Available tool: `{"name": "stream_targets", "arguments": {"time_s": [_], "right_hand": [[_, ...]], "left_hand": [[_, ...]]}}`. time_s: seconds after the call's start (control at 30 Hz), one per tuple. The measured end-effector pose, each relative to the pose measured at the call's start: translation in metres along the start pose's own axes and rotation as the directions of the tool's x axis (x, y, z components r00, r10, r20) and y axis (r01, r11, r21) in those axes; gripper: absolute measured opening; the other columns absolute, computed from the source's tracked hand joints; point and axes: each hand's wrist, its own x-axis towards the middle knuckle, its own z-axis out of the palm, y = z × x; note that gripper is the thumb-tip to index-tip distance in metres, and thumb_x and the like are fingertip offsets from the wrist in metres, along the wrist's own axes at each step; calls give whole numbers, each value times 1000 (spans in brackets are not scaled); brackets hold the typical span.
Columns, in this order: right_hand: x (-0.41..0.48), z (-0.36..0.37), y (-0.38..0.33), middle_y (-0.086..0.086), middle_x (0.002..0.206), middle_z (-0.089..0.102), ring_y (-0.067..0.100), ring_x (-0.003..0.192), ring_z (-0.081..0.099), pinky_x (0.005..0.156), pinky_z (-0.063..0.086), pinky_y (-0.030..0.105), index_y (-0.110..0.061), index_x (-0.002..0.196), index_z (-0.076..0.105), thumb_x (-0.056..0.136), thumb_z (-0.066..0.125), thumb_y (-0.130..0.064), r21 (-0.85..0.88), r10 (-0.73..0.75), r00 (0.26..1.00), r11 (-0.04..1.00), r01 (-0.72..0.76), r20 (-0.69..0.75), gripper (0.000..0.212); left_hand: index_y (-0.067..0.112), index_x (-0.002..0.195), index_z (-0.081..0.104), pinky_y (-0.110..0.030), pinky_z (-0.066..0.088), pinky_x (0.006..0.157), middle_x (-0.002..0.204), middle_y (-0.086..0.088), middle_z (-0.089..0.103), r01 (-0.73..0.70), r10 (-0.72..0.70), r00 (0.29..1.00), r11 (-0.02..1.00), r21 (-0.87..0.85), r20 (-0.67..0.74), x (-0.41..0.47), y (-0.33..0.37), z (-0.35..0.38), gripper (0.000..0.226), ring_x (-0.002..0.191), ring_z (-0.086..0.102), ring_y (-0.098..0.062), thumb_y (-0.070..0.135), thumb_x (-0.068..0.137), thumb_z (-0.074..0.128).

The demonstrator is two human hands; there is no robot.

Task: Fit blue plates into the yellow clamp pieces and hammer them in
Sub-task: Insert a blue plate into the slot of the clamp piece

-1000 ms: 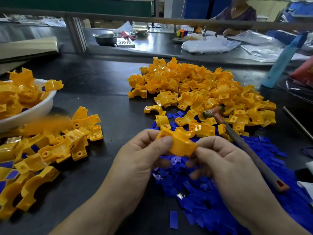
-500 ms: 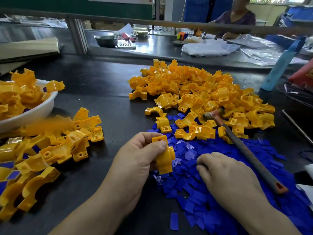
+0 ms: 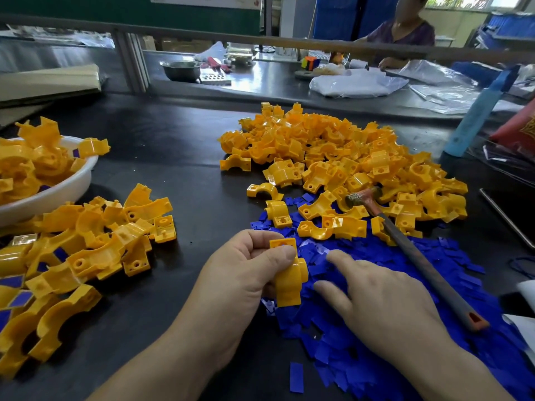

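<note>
My left hand (image 3: 243, 273) grips a yellow clamp piece (image 3: 289, 276) upright between thumb and fingers, just above the near edge of the heap of blue plates (image 3: 399, 287). My right hand (image 3: 382, 302) lies flat over that heap with its fingers spread and straight, holding nothing. A hammer (image 3: 419, 256) with a grey handle and orange end rests across the blue plates, its head against the big pile of yellow clamp pieces (image 3: 341, 157).
A white bowl (image 3: 58, 192) heaped with yellow pieces stands at the left, with a second pile of yellow pieces (image 3: 86, 250) in front of it, some showing blue plates. One blue plate (image 3: 296, 377) lies alone near me. A person sits behind the far rail.
My right hand let go of the clamp piece and dropped onto the blue plates, then spread its fingers. My left hand turned the clamp piece upright and kept it.
</note>
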Motion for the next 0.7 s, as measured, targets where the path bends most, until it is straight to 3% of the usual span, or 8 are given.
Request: {"name": "stream_targets", "arguments": {"time_s": [0.07,0.17,0.3,0.4,0.47,0.57,0.7], "right_hand": [[1,2,-8,-12,105,58,12,90,60,57,41,26,-43,124,32,90,25,-67,-21,-35,999,999,36,28,42],[3,6,-12,-11,95,56,10,81,58,65,48,28,-37,106,48,96,28,-54,-2,-65,998,998,65,-1,28],[2,7,-4,-11,91,57,9,77,58,66,48,26,-34,98,45,97,27,-49,0,-37,998,999,37,-56,24],[2,4,1,-12,82,56,7,72,57,64,47,25,-33,98,45,97,27,-48,99,-6,993,995,18,-122,24],[2,-2,2,-11,75,57,6,67,57,62,50,28,-33,98,51,96,30,-46,267,43,990,964,-6,-133,25],[-3,-14,-2,-10,71,61,4,61,59,55,50,21,-35,86,60,92,40,-43,617,60,990,786,35,-131,22],[-9,-29,-14,-2,68,67,11,48,62,46,51,19,-32,84,65,86,56,-37,892,-14,997,447,71,-72,10]], "left_hand": [[27,101,67,-31,59,66,82,12,74,-1,1,1000,1000,5,-4,0,0,-1,47,80,73,-14,42,56,73],[27,100,67,-34,60,69,84,10,74,4,-4,1000,1000,18,-15,-1,0,-2,45,84,72,-17,41,58,72],[26,101,67,-38,61,73,84,11,74,1,-1,1000,1000,27,-10,-2,1,-1,44,83,73,-16,39,60,73],[25,102,65,-26,59,64,84,14,74,-9,8,1000,999,41,18,-2,2,0,51,81,73,-11,43,55,73],[27,102,65,-20,56,58,85,13,74,-26,25,1000,997,79,18,-2,1,0,61,80,72,-8,49,46,74],[28,100,65,-19,54,58,85,10,75,-49,47,999,989,136,21,-2,0,-1,67,79,74,-10,56,39,75],[37,90,67,-19,55,58,88,1,77,-91,70,990,980,175,124,-7,-3,0,45,78,75,-15,54,51,84]]}}
